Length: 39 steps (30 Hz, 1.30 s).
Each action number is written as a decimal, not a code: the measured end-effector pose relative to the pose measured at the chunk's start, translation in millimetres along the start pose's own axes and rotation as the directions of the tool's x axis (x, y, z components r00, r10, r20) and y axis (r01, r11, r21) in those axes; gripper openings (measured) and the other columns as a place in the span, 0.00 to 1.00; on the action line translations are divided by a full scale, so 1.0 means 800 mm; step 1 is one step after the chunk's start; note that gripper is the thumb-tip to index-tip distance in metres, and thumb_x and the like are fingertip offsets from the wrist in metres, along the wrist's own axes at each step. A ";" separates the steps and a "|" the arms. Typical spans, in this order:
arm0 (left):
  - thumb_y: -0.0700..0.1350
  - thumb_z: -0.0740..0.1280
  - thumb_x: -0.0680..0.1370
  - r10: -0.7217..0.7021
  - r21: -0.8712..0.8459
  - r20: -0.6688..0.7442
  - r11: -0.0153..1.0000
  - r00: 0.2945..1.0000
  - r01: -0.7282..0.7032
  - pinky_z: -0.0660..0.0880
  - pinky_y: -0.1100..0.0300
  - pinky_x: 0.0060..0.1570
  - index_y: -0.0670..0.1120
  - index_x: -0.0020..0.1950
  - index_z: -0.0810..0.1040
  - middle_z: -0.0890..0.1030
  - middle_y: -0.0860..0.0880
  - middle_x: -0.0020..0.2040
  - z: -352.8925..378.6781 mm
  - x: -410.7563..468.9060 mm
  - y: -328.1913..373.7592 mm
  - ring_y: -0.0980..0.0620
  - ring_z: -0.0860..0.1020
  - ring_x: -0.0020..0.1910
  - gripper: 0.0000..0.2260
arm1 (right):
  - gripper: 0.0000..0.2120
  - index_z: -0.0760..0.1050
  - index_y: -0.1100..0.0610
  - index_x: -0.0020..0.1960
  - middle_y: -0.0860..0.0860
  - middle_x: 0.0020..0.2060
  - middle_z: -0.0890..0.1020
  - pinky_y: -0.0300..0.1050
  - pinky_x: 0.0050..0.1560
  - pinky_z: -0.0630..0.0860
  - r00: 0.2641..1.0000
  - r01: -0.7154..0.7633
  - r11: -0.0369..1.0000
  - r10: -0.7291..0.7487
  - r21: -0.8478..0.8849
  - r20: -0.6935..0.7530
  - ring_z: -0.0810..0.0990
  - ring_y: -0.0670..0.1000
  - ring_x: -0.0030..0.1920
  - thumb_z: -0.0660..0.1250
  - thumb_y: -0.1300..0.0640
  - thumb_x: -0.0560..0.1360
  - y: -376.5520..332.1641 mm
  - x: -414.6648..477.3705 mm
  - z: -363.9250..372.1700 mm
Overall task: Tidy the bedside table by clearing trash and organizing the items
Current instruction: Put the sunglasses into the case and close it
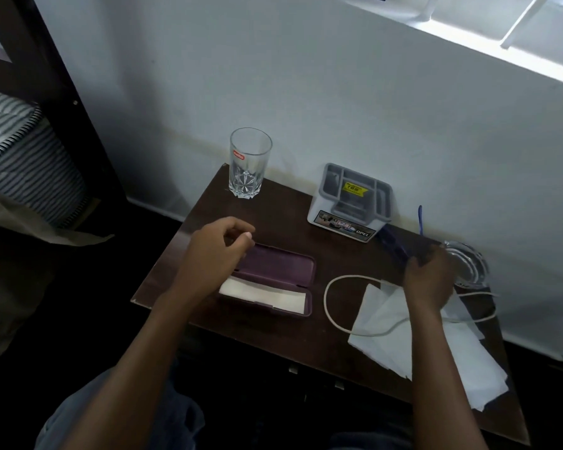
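An open purple glasses case (283, 271) lies on the dark wooden bedside table (286, 332), with a white cloth (264, 293) in its lower half. My left hand (213, 254) hovers over the case's left end, fingers loosely curled and holding nothing. My right hand (428, 280) grips a dark blue frame that looks like eyeglasses (395, 246), just right of the grey organizer (351, 203); one blue arm sticks up against the wall. Crumpled white tissues (387, 323) lie under my right wrist. A white cable (330, 306) loops over them.
A clear drinking glass (249, 164) stands at the table's back left corner. A glass ashtray (468, 264) sits at the back right, partly behind my right hand. The wall runs along the table's far edge. A bed with striped bedding (23, 157) is at left.
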State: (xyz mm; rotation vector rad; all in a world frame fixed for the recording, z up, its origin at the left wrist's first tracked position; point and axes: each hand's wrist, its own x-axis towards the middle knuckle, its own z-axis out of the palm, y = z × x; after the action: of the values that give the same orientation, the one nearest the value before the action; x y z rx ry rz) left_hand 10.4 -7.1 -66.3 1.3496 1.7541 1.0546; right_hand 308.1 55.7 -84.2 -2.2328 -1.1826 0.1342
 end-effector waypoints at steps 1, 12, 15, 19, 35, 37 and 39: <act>0.44 0.65 0.76 0.004 -0.010 -0.013 1.000 1.000 -0.004 0.74 0.64 0.36 0.54 0.44 0.78 0.83 0.53 0.39 0.000 0.000 -0.001 0.59 0.80 0.35 0.06 | 0.13 0.74 0.64 0.58 0.63 0.56 0.78 0.58 0.57 0.71 1.000 -0.008 1.000 0.008 -0.013 0.004 0.75 0.63 0.58 0.64 0.62 0.74 0.003 0.000 0.001; 0.38 0.62 0.78 -0.016 -0.122 -0.062 0.992 0.998 0.008 0.77 0.63 0.46 0.47 0.49 0.79 0.82 0.53 0.40 0.005 0.006 -0.002 0.56 0.81 0.41 0.07 | 0.07 0.78 0.66 0.48 0.63 0.46 0.81 0.45 0.43 0.68 0.996 -0.070 0.987 0.076 0.144 -0.040 0.79 0.62 0.49 0.63 0.64 0.74 0.009 0.005 0.006; 0.38 0.62 0.78 -0.015 -0.146 -0.042 0.989 0.999 0.009 0.75 0.65 0.42 0.51 0.46 0.78 0.83 0.53 0.40 0.009 0.006 -0.002 0.55 0.81 0.40 0.09 | 0.09 0.78 0.68 0.51 0.65 0.48 0.81 0.41 0.42 0.63 0.990 -0.039 0.981 0.064 0.188 -0.125 0.79 0.61 0.49 0.62 0.64 0.75 -0.003 0.009 -0.010; 0.37 0.62 0.78 -0.015 -0.189 -0.030 0.982 0.999 0.009 0.73 0.70 0.38 0.50 0.45 0.78 0.83 0.52 0.40 0.008 0.005 0.001 0.56 0.81 0.39 0.09 | 0.11 0.77 0.67 0.54 0.64 0.52 0.79 0.39 0.44 0.65 0.967 0.048 0.973 0.011 0.226 -0.253 0.77 0.61 0.51 0.63 0.62 0.75 -0.022 0.004 -0.027; 0.36 0.68 0.74 -0.088 -0.489 -0.039 0.870 0.995 0.057 0.77 0.61 0.51 0.55 0.64 0.72 0.78 0.54 0.58 0.003 -0.001 0.010 0.55 0.79 0.52 0.22 | 0.06 0.79 0.60 0.50 0.53 0.32 0.78 0.32 0.24 0.69 0.851 0.065 0.683 -0.418 0.727 0.317 0.73 0.41 0.23 0.65 0.66 0.75 -0.116 -0.073 -0.024; 0.35 0.70 0.72 -0.003 -0.426 0.019 0.905 1.000 0.011 0.77 0.62 0.52 0.57 0.69 0.67 0.74 0.53 0.63 0.004 -0.001 0.006 0.55 0.79 0.53 0.30 | 0.07 0.79 0.61 0.50 0.52 0.32 0.77 0.32 0.24 0.68 0.823 0.073 0.691 -0.449 0.719 0.347 0.72 0.41 0.23 0.65 0.66 0.75 -0.118 -0.075 -0.022; 0.34 0.71 0.71 0.084 -0.343 0.091 0.938 0.992 -0.048 0.77 0.66 0.51 0.58 0.71 0.63 0.72 0.53 0.65 0.007 -0.002 0.002 0.57 0.79 0.52 0.35 | 0.07 0.80 0.61 0.50 0.51 0.31 0.77 0.32 0.24 0.68 0.800 0.066 0.711 -0.457 0.700 0.389 0.72 0.41 0.23 0.65 0.66 0.74 -0.118 -0.077 -0.020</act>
State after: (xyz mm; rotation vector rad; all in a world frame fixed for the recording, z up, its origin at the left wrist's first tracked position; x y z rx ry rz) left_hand 16.1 -7.4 -67.4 1.2271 1.3813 1.2361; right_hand 208.9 40.7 -30.4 -1.3804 -1.4498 0.9699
